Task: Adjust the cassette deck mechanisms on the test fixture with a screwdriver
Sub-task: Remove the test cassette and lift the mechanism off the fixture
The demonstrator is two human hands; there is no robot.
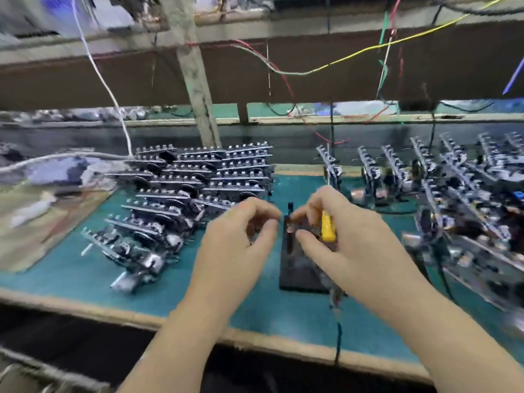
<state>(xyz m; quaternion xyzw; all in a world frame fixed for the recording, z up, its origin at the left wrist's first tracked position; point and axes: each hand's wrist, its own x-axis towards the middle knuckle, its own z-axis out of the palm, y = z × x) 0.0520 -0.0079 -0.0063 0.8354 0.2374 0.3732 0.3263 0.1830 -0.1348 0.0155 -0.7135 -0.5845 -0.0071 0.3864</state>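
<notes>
The whole head view is motion-blurred. A black test fixture point(297, 268) lies on the green bench mat point(85, 279) in front of me. My right hand point(348, 239) grips a yellow-handled screwdriver point(328, 225) over the fixture's far end, its tip hidden by my fingers. My left hand point(241, 236) hovers just left of the fixture with fingers curled; something small and dark shows between them, too blurred to name. Whether a cassette deck mechanism sits on the fixture is hidden by my hands.
Stacked cassette deck mechanisms point(198, 177) fill the left and back of the mat. More mechanisms point(467, 194) crowd the right side. Loose wires point(312, 70) hang from a shelf above. A black cable point(337, 336) drops over the bench's front edge point(113, 316).
</notes>
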